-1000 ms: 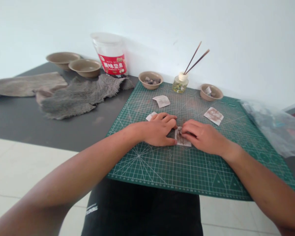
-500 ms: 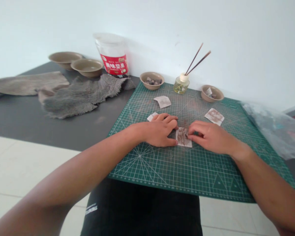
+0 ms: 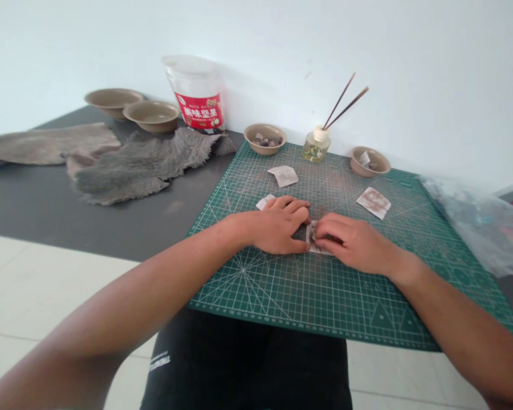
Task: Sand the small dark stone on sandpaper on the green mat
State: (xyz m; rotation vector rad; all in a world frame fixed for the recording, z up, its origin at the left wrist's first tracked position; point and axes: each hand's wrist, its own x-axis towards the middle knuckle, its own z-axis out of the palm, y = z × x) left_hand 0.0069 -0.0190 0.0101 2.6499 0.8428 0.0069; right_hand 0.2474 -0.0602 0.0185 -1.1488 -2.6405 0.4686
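Note:
My left hand [image 3: 277, 229] lies spread on the green cutting mat [image 3: 260, 296], its thumb and fingertips at the left edge of a small white paper square [image 3: 311, 244] smeared brown. Across that square sits my right hand [image 3: 355, 242], with thumb and fingers pinched together over its brown-smeared face. Whatever is between those fingertips is too small and hidden to make out. Another white paper piece [image 3: 264, 201] shows partly from behind my left hand. Farther back lie a creased paper piece [image 3: 284, 176] and a brown-smeared paper piece [image 3: 373, 203].
At the mat's back edge stand a bowl of small dark pieces [image 3: 264, 149], a reed diffuser [image 3: 316, 149] and another bowl [image 3: 370, 169]. Grey furry hide [image 3: 141, 168], two bowls [image 3: 151, 122] and a nut tub [image 3: 199, 108] are left. Clear plastic [image 3: 483, 228] lies right.
My right hand has moved left across the paper square and now covers most of it. My left hand stays in place.

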